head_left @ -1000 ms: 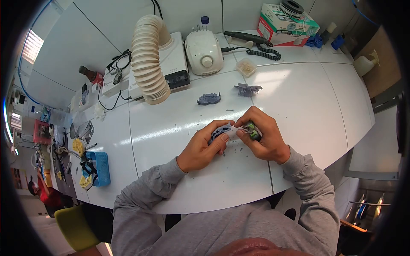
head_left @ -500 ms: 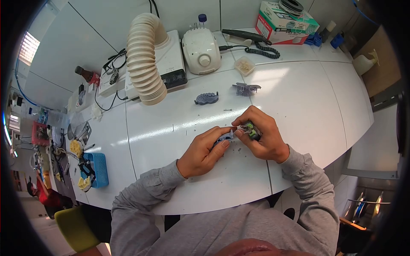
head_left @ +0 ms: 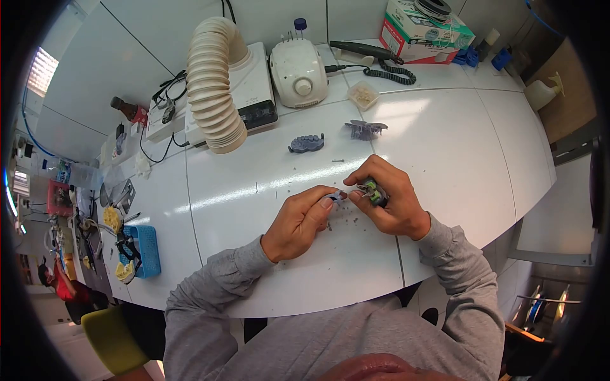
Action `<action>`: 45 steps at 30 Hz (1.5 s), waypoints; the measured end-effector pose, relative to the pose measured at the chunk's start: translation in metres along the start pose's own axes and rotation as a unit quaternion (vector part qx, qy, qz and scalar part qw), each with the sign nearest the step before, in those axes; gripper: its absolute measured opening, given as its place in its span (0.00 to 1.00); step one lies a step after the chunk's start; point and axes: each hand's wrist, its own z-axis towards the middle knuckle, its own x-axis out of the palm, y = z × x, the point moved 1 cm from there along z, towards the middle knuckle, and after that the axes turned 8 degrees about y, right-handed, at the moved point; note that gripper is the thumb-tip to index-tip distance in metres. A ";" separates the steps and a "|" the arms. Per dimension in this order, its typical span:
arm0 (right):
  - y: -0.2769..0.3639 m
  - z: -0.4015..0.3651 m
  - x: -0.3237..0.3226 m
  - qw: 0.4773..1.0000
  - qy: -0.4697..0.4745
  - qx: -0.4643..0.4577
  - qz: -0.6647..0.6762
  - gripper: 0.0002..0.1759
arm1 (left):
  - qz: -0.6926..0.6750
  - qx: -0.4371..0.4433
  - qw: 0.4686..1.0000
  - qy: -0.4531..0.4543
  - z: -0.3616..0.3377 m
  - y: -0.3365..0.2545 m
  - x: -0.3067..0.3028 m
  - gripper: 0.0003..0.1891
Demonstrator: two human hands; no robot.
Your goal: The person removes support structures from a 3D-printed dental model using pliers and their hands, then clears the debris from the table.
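Observation:
My left hand [head_left: 298, 223] is closed around a small blue-grey piece [head_left: 335, 197], mostly hidden by the fingers. Just to its right, my right hand [head_left: 391, 197] grips a small tool with green and dark handles [head_left: 376, 193], its metal tip pointing at the piece; whether they touch is unclear. Beyond the hands lie a blue-grey dental-shaped model [head_left: 306, 143] and a second grey model with thin spikes [head_left: 366, 130]. Small grey crumbs are scattered on the white table around my hands.
A white ribbed hose [head_left: 215, 89] bends over a white box at the back. Beside it are a white control unit [head_left: 298, 75], a small clear container [head_left: 363, 95] and a green-and-red box [head_left: 424, 37]. A blue basket [head_left: 149, 251] stands left; a person in red [head_left: 67, 286] is farther off.
My left hand has shifted slightly and turned, so less of the blue-grey piece shows. The right hand still grips the tool at almost the same spot.

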 end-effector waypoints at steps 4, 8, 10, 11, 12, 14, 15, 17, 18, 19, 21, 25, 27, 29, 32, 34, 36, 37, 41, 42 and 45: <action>0.000 -0.001 0.004 1.000 -0.015 0.005 0.011 0.11 | -0.038 0.004 0.999 -0.001 0.002 0.005 -0.002 0.20; -0.003 -0.002 -0.001 0.999 -0.018 0.025 -0.013 0.12 | -0.074 -0.003 0.996 0.041 0.003 -0.003 -0.010 0.28; 0.000 -0.001 -0.003 0.995 -0.011 0.023 -0.095 0.14 | -0.110 -0.018 0.993 0.042 0.003 -0.001 -0.011 0.30; 0.002 0.000 -0.004 0.984 -0.006 0.023 -0.175 0.16 | -0.166 -0.007 0.986 0.034 0.004 0.004 -0.011 0.31; 0.004 0.001 -0.006 0.984 -0.005 0.022 -0.175 0.16 | -0.221 0.004 0.975 0.027 0.005 0.008 -0.012 0.32; 0.007 0.002 -0.007 0.962 0.003 0.014 -0.274 0.21 | -0.248 0.013 0.968 0.036 0.005 0.010 -0.016 0.31; 0.007 0.002 -0.007 0.961 0.003 0.014 -0.275 0.21 | -0.274 0.022 0.961 0.046 0.006 0.011 -0.018 0.29; 0.006 0.001 -0.007 0.952 0.008 0.009 -0.304 0.23 | -0.278 0.024 0.960 0.032 0.007 0.014 -0.018 0.29; 0.006 0.001 -0.007 0.952 0.009 0.009 -0.305 0.23 | -0.281 0.026 0.959 0.017 0.008 0.015 -0.018 0.29; 0.007 0.002 -0.006 0.945 0.006 -0.002 -0.327 0.24 | -0.281 0.026 0.959 0.018 0.008 0.014 -0.016 0.29; 0.007 0.002 -0.005 0.938 0.005 -0.012 -0.348 0.24 | -0.287 0.068 0.955 -0.019 0.009 0.009 -0.013 0.30; 0.003 0.001 -0.001 0.923 -0.019 -0.036 -0.383 0.23 | -0.273 0.070 0.959 0.017 0.006 0.008 -0.017 0.30; 0.002 0.001 -0.001 0.918 -0.028 -0.045 -0.394 0.22 | -0.257 0.044 0.964 0.057 0.004 0.008 -0.019 0.32; 0.001 0.000 0.000 0.914 -0.033 -0.056 -0.400 0.21 | -0.249 0.047 0.966 0.050 0.004 0.007 -0.019 0.33; 0.003 0.001 -0.001 0.918 -0.028 -0.052 -0.392 0.21 | -0.201 0.033 0.976 0.077 0.004 0.010 -0.022 0.36; 0.003 0.000 -0.002 0.919 -0.020 -0.046 -0.392 0.21 | -0.208 0.021 0.976 0.056 0.004 0.011 -0.021 0.41; 0.003 0.000 -0.002 0.919 -0.012 -0.041 -0.391 0.21 | -0.207 0.021 0.976 0.060 0.004 0.006 -0.020 0.41; 0.003 0.000 -0.003 0.921 -0.013 -0.042 -0.388 0.21 | -0.207 0.022 0.976 0.064 0.005 0.005 -0.020 0.42; 0.001 0.000 -0.002 0.926 -0.016 -0.043 -0.374 0.21 | -0.212 0.035 0.974 0.070 0.006 0.007 -0.020 0.42; 0.001 0.000 -0.002 0.926 -0.016 -0.042 -0.374 0.21 | -0.216 0.035 0.974 0.066 0.006 0.006 -0.020 0.42; 0.002 0.000 -0.002 0.930 -0.012 -0.040 -0.366 0.19 | -0.220 0.033 0.973 0.065 0.005 0.007 -0.019 0.42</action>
